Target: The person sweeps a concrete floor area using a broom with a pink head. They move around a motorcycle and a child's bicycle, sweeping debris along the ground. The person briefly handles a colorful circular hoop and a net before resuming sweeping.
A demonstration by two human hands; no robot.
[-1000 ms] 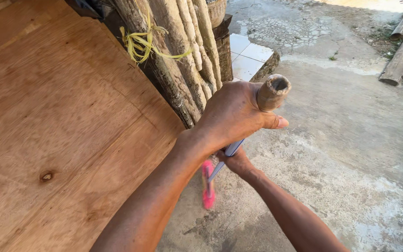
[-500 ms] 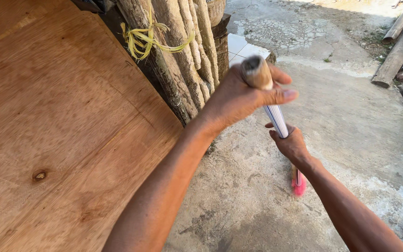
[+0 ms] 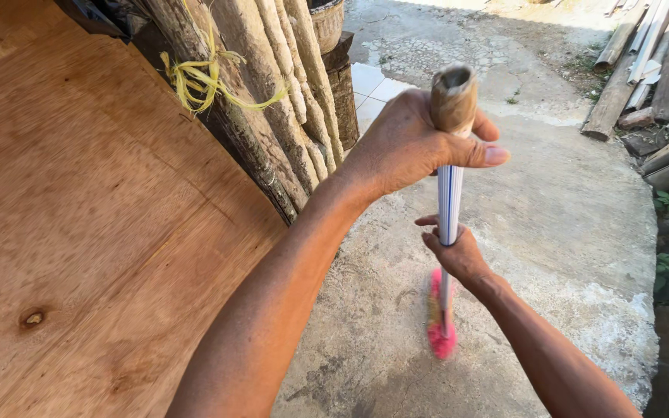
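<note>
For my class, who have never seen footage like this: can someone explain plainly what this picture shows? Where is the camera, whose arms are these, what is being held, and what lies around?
There is no machine here. The picture comes from a camera worn on a person's head, looking down, so the two bare arms are that person's own. The left hand grips the top of a broom handle, which is white with blue stripes and has a brown end. The right hand holds the same handle lower down. The pink bristles sit on the rough concrete ground, blurred. To the left stands a large plywood sheet, with rough wooden slabs leaning behind it, tied with yellow string. Planks lie at the upper right.
</note>
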